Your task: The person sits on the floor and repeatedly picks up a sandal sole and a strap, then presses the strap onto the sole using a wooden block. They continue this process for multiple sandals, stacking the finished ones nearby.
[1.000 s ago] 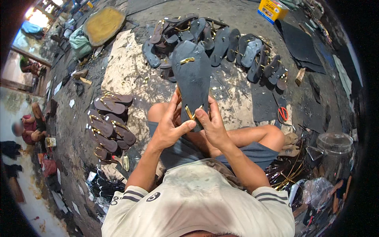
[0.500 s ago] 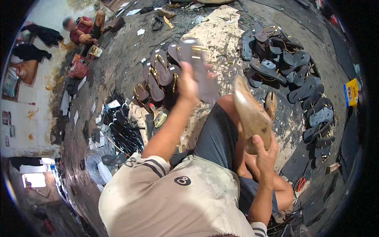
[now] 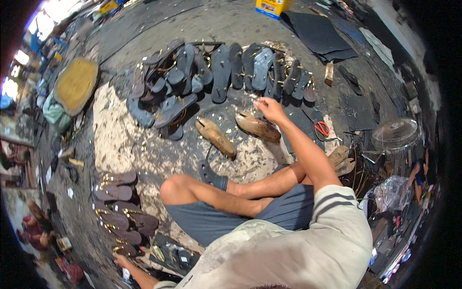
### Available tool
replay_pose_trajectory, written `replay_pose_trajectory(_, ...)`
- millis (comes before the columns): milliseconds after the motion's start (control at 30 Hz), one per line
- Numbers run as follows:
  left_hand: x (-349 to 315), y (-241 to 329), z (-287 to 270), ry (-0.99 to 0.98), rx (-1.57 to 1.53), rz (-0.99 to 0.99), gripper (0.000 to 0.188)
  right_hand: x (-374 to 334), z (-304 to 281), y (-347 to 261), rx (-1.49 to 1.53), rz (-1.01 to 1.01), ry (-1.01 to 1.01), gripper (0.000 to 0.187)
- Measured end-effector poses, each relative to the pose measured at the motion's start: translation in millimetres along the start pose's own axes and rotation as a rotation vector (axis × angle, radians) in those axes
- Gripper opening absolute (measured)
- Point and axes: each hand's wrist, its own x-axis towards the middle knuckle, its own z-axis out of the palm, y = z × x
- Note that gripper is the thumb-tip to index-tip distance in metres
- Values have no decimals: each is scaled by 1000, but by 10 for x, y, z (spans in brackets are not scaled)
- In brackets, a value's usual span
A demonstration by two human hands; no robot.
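Brown sandals (image 3: 114, 220) are lying in a cluster on the floor (image 3: 231, 30) to the person's left. The left grip (image 3: 121, 260) is hovering at the lowest one, touching or just beside; whether it is holding on, I cannot tell. The right grip (image 3: 271, 111) is hanging near two wooden foot forms (image 3: 216, 138), fingers bent, contents unclear. Sandal handling is seemingly occupying the left; the next move is probably calling for a sure hold or release there.

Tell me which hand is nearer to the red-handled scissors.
Right. The right hand is left of the scissors, farther forward, apart from them; the left hand is far off, by the brown sandals.
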Motion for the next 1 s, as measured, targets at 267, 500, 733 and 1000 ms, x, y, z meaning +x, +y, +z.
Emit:
replay_pose_trajectory(267,-1619,1449,-536,-234,-443,370,55,1280,962,348,449,637,856,49)
replay_pose_trajectory(500,-3307,2790,-447,-750,-889,451,49,904,198,-630,1961,396,347,17)
replay_pose_trajectory(733,-5282,3457,-112,-1523,-951,570,59,-1994,140,-1817,1054,93,-439,30)
replay_pose_trajectory(1000,-5386,2689,-328,-1412,-580,1225,35,-2534,-148,-1647,709,-124,-702,49)
